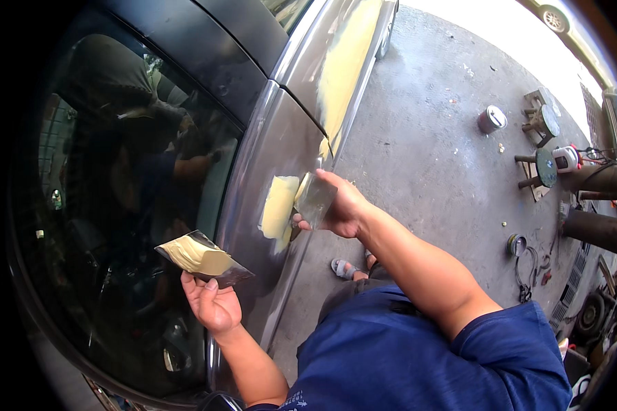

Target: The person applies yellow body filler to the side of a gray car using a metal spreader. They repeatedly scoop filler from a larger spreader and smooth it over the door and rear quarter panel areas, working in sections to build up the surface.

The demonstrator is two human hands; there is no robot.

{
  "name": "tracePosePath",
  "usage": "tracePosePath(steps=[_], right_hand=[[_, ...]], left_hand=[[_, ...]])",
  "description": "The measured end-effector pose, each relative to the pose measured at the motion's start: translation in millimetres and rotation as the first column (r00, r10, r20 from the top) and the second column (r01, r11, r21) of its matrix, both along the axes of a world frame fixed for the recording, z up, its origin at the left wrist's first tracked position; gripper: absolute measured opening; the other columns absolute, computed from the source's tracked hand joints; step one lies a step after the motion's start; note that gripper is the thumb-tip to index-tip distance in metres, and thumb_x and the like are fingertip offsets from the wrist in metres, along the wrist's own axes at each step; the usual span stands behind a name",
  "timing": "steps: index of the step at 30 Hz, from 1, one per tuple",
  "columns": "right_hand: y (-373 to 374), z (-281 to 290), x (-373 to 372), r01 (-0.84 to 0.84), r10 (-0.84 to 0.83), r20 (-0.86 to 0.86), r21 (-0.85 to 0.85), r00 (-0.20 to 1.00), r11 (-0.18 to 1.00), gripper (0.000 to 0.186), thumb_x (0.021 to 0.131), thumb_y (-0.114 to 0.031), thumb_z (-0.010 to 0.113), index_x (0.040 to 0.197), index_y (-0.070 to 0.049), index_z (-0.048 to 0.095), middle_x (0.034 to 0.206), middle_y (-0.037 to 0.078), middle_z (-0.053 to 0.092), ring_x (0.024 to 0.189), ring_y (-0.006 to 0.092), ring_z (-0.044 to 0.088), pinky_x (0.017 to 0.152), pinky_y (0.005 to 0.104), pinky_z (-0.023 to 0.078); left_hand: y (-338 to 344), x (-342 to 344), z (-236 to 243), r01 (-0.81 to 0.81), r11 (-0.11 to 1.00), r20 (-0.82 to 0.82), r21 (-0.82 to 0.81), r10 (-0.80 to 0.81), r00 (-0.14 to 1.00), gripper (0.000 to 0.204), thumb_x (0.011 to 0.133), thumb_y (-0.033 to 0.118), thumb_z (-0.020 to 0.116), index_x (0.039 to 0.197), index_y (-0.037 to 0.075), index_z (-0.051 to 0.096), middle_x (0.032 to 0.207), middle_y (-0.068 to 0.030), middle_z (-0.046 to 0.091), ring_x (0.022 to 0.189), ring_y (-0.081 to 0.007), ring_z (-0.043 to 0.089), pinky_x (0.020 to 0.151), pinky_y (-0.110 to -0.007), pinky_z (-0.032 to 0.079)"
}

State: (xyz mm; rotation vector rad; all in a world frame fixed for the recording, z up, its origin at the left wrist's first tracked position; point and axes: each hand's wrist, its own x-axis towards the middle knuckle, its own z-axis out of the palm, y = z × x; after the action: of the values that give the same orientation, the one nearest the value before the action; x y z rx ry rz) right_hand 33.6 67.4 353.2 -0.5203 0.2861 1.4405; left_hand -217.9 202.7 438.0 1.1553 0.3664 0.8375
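Observation:
My left hand is closed on the lower edge of a thin dark metal plate, held tilted in front of the car window. A thick heap of pale yellow body filler covers most of that plate. In my right hand is a flat metal putty spreader, gripped between thumb and fingers beside the brown-grey car door. A yellow streak shows along the spreader's left edge. Just left of it, a smooth patch of yellow filler lies on the door; whether the spreader touches the panel, I cannot tell.
A longer filler patch covers the panel farther along the car. The dark window is at the left. On the concrete floor to the right stand a paint can, small stools, an open tin and a cable.

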Motion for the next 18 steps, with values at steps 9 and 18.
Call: tracePosePath(steps=[9,18], right_hand=[[28,42,-21,-0.022,0.095,0.285,-0.248,0.954,0.969,0.06,0.101,-0.045,0.037,0.135,0.004,0.041,0.134,0.023,0.047,0.105,0.0386,0.06,0.085,0.047,0.054],[44,45,-87,0.238,0.396,0.885,-0.45,0.243,0.861,0.078,0.097,-0.05,0.042,0.138,0.015,0.03,0.126,0.038,0.038,0.106,0.051,0.054,0.095,0.0462,0.045]], left_hand=[[2,-5,10,-0.02,1.0,0.013,-0.003,0.02,1.0,0.053,0.08,-0.004,0.047,0.132,0.004,0.047,0.129,-0.0121,0.055,0.12,-0.0268,0.053,0.104,-0.043,0.042],[28,-17,11,0.109,0.994,0.059,-0.004,-0.109,0.992,0.055,0.08,-0.003,0.046,0.134,0.004,0.044,0.131,-0.0125,0.053,0.12,-0.0258,0.052,0.104,-0.042,0.042]])
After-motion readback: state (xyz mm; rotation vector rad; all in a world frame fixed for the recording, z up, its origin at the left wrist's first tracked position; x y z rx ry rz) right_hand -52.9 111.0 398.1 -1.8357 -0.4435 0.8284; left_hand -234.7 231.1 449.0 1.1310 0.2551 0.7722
